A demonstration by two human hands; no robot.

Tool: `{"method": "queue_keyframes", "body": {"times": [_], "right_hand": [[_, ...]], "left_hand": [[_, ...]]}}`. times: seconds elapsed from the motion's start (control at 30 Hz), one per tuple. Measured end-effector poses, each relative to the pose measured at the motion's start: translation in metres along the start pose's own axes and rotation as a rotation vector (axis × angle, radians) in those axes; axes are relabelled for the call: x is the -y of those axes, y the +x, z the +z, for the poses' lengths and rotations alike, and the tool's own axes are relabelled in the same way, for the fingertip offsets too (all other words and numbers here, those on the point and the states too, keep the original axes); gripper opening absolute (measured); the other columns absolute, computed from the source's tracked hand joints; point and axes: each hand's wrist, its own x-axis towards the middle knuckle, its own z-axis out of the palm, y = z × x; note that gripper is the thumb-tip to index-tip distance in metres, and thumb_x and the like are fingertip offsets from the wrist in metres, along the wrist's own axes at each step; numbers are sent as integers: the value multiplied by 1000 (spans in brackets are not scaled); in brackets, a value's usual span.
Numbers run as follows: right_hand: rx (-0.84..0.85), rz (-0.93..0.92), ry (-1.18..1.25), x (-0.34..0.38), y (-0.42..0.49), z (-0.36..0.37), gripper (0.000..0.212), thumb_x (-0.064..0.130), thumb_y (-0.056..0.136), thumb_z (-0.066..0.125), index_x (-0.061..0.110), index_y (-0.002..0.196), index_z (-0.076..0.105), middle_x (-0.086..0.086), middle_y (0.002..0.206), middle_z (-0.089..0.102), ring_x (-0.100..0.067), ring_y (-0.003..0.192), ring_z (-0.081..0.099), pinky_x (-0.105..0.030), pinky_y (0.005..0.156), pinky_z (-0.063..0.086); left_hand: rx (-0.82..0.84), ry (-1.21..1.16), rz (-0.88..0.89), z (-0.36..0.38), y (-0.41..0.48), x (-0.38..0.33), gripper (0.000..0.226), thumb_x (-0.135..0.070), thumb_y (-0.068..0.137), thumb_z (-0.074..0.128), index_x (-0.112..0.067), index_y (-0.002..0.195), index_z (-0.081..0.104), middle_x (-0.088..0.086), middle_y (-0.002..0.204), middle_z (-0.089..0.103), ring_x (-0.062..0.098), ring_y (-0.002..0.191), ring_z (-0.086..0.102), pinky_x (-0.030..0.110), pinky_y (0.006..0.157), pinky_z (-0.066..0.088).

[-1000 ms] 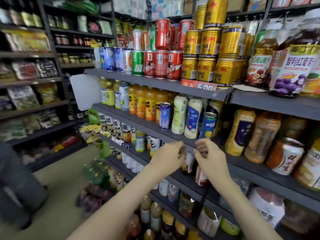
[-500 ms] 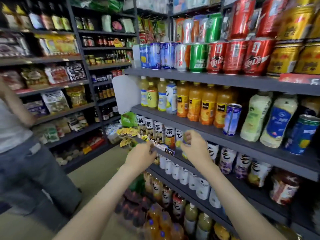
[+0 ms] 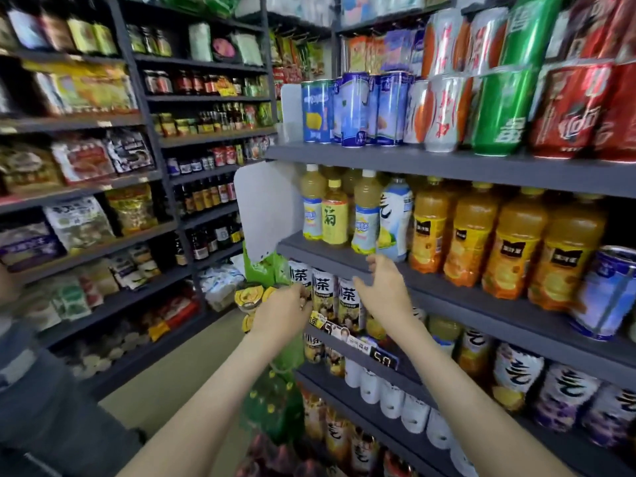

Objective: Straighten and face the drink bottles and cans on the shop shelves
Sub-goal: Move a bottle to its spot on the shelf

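My left hand (image 3: pixel 282 313) and right hand (image 3: pixel 382 290) are both bare, and so are my wrists. My left forearm (image 3: pixel 213 401) and right forearm (image 3: pixel 464 401) show uncovered all the way down to the bottom edge of the view, slim and smooth, widening toward the elbow. Blur softens my fingers (image 3: pixel 375 265), so I cannot make out the nails or finer marks.

Snack bags (image 3: pixel 82 160) stacked along the dark left-hand rack (image 3: pixel 86 189). Dark sauce bottles (image 3: pixel 206 197) in rows on the far rack, small jars (image 3: pixel 172 123) above. White divider panel (image 3: pixel 265 208) upright to its right. Green bags (image 3: pixel 272 401) hanging below. Beige floor (image 3: pixel 165 373). Part of a person in grey (image 3: pixel 51 407) at lower left.
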Motion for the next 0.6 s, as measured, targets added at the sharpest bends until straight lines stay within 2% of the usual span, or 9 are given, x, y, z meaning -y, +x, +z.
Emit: {"method": "queue_keyframes", "body": {"times": [0.17, 0.3, 0.4, 0.5, 0.6], "right_hand": [[-75, 99, 133, 5, 77, 68, 66, 22, 90, 62, 6, 144, 28, -12, 144, 36, -27, 131, 37, -35, 103, 36], [-178, 136, 194, 15, 131, 109, 63, 19, 86, 66, 4, 137, 31, -16, 135, 40, -32, 125, 41, -36, 97, 39], [-260, 171, 194, 20, 157, 132, 78, 17, 85, 68, 2, 145, 20, -16, 142, 34, -30, 131, 34, -36, 104, 34], [-357, 226, 188, 23, 181, 148, 91, 23, 83, 70, 0, 148, 10, -18, 148, 27, -31, 137, 28, -37, 110, 30], [-456, 306, 124, 24, 197, 158, 93, 31, 81, 72, -1, 146, 14, -18, 144, 33, -32, 133, 33, -39, 107, 35]], "left_hand": [[4, 30, 12, 1, 77, 40, 28, -29, 95, 48, -12, 117, 52, 7, 110, 64, 28, 96, 61, 38, 75, 52], [-20, 38, 43, 2, 128, 66, 29, -29, 96, 46, -11, 119, 50, 11, 104, 62, 31, 90, 60, 36, 65, 48], [-21, 29, 92, 8, 161, 81, 32, -25, 96, 44, -11, 124, 49, 14, 109, 62, 33, 98, 59, 35, 66, 41], [-12, -12, 147, 14, 190, 95, 35, -26, 96, 45, -12, 128, 48, 14, 116, 59, 33, 105, 57, 36, 71, 43], [30, -63, 228, 20, 209, 108, 37, -27, 96, 46, -14, 131, 46, 12, 119, 58, 33, 104, 57, 38, 72, 45]]}}
